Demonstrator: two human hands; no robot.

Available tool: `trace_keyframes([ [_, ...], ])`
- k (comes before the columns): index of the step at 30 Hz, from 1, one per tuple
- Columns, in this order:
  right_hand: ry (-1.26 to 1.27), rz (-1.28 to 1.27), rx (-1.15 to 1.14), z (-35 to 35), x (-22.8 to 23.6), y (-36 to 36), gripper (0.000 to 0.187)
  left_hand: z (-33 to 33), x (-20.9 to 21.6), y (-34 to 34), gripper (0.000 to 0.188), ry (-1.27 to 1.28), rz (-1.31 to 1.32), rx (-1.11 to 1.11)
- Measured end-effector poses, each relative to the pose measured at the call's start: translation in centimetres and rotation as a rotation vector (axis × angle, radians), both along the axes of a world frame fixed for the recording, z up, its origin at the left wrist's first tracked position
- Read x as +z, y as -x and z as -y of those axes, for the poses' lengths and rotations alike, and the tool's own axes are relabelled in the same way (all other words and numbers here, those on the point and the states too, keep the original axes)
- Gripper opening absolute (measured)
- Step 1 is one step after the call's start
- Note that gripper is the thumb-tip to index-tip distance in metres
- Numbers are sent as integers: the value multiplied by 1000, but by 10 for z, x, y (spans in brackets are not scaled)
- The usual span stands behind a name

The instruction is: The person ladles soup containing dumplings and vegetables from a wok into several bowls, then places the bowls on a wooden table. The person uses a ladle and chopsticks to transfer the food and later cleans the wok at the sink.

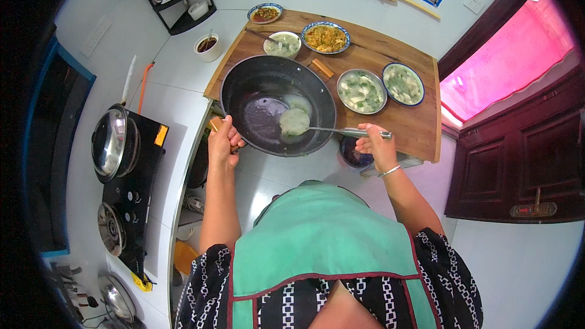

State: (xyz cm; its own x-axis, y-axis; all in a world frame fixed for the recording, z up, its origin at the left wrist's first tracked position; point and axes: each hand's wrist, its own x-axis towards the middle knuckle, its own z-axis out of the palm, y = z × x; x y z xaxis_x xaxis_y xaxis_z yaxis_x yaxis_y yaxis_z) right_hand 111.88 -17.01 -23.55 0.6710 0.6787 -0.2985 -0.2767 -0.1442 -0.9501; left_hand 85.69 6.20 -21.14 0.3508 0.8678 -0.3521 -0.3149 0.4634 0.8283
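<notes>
My left hand [225,139] is closed round the wooden handle of a large dark wok [251,94], which is tilted over the near edge of the wooden table [399,49]. A little pale broth lies in the wok. My right hand [376,145] grips the metal handle of a ladle [295,120], its bowl filled with cloudy broth inside the wok. Right of the wok stand a metal bowl [362,91] and a blue-rimmed bowl [403,83], both holding soup with white pieces and greens. Behind the wok is a white bowl [282,44] of similar soup with a utensil in it.
A plate of yellowish food [326,38] and a small dish [265,13] sit at the table's back. On the left counter are a gas stove [137,192], a lidded pan [111,143] and a white cup of dark sauce [208,47]. A dark door [518,152] stands at right.
</notes>
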Motion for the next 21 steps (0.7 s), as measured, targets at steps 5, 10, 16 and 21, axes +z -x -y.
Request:
trace_keyframes([
  [5,-37,51,6,-4,26,3,33,5,1,0,19,-28,19,10],
  [10,-44,49,-7,-7,36,-5,34,4,-3,2,23,-22,45,-20],
  [16,-33,61,-49,-6,36,-13,35,0,-5,4,27,-28,63,-51],
  [21,-39,64,-76,-4,31,-17,34,11,-2,-1,24,-4,51,4],
])
